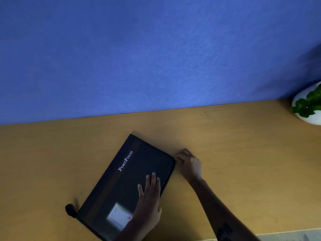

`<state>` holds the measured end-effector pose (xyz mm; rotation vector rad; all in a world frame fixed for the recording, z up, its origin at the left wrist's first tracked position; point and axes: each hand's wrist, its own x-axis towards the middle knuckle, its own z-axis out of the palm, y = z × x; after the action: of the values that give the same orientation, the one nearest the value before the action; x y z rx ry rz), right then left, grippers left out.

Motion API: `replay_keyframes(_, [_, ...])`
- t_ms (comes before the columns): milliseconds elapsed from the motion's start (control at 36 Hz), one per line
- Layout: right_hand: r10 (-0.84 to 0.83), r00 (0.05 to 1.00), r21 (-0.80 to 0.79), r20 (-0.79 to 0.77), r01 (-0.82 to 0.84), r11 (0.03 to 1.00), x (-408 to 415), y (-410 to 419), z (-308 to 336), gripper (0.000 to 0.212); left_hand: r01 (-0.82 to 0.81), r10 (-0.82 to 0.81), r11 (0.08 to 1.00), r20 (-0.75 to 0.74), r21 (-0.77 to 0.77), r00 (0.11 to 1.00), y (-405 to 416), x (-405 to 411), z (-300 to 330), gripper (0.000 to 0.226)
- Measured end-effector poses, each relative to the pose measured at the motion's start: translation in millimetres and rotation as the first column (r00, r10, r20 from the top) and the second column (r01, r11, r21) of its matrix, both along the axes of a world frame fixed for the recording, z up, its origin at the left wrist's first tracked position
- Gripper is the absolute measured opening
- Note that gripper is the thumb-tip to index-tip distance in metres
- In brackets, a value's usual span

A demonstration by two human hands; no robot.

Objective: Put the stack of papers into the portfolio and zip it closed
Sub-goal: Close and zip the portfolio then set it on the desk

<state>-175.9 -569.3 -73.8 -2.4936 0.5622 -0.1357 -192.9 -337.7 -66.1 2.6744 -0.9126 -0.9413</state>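
Note:
A black portfolio with a brown stripe and white "PortFolio" lettering lies folded shut and turned at an angle on the wooden table. A pale card shows in a window on its cover near the front. My left hand rests flat on the cover with fingers spread. My right hand is at the portfolio's far right corner, fingers pinched together at the zipper edge; the zipper pull itself is hidden by the fingers. No papers are visible.
A black strap or handle end sticks out at the portfolio's left corner. A white pot with a green plant stands at the table's back right. A blue wall runs along the table's far edge.

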Motion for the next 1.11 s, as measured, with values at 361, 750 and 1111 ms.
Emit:
replay_keyframes(361, [0.336, 0.94, -0.031, -0.052, -0.338, 0.941, 88, -7, 15, 0.019, 0.019, -0.019, 0.997, -0.002, 0.08, 1.0, -12, 6, 7, 0.1])
replay_keyframes(750, [0.391, 0.919, 0.011, -0.048, -0.391, 0.921, 175, 47, 17, 0.026, 0.115, -0.106, 0.976, -0.058, 0.185, 0.993, -14, 21, 28, 0.099])
replay_keyframes(1111, [0.327, 0.943, 0.054, -0.06, -0.324, 0.945, 205, 77, 11, 0.028, 0.165, -0.193, 0.955, 0.092, 0.246, 0.977, -11, 24, 32, 0.11])
